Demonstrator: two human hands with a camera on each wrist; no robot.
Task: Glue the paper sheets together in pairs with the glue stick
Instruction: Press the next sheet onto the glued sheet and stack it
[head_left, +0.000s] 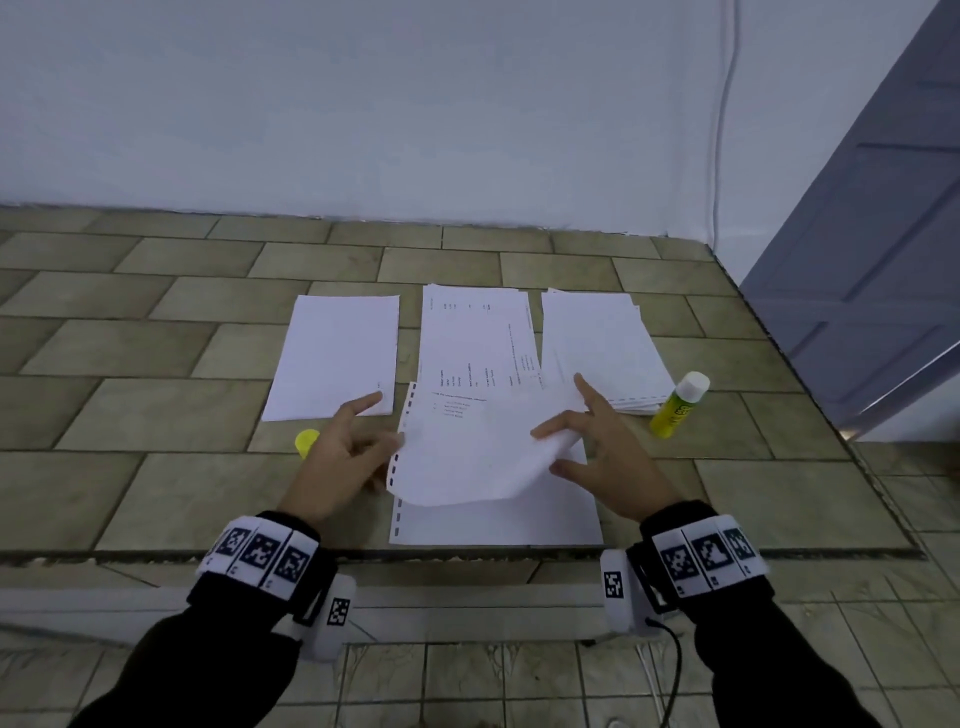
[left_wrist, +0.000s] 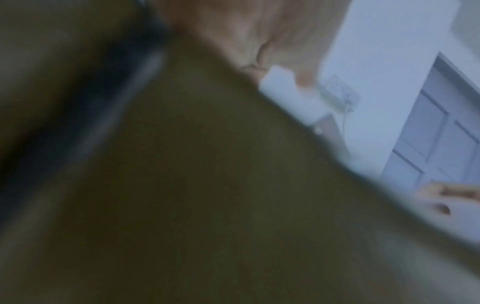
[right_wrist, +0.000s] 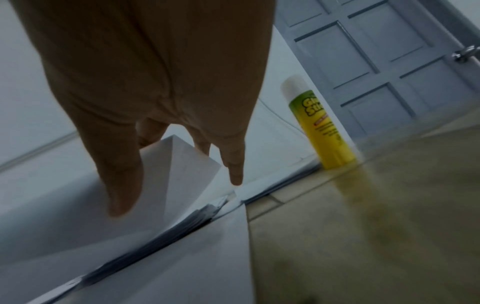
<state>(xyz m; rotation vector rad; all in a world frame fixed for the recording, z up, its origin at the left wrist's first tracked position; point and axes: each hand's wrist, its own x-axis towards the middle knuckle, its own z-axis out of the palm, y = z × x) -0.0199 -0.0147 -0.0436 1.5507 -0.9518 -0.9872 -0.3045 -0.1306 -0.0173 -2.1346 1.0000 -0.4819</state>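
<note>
A loose sheet hangs above a flat sheet at lower centre of the head view, held by the person at both side edges. The left hand pinches the perforated left edge, its index finger stretched out toward the upper left. The right hand pinches the right edge, where the paper curls over between thumb and fingers; the other fingers spread wide. In the right wrist view the fingers hang over the raised fold.

The sheet looks very light and limp: it sags in the middle and bends wherever it lacks support. It will probably crease or tear at the perforated strip if pulled, so a hold on 2 opposite edges, kept lightly taut, suits it best for lining it up over the sheet below.

3 more paper piles lie in mid-frame: a blank pile at left, a printed pile in the centre, another pile at right. The glue stick stands uncapped at right of centre, touching or just beside that pile. Its yellow cap lies beside the left hand.
</note>
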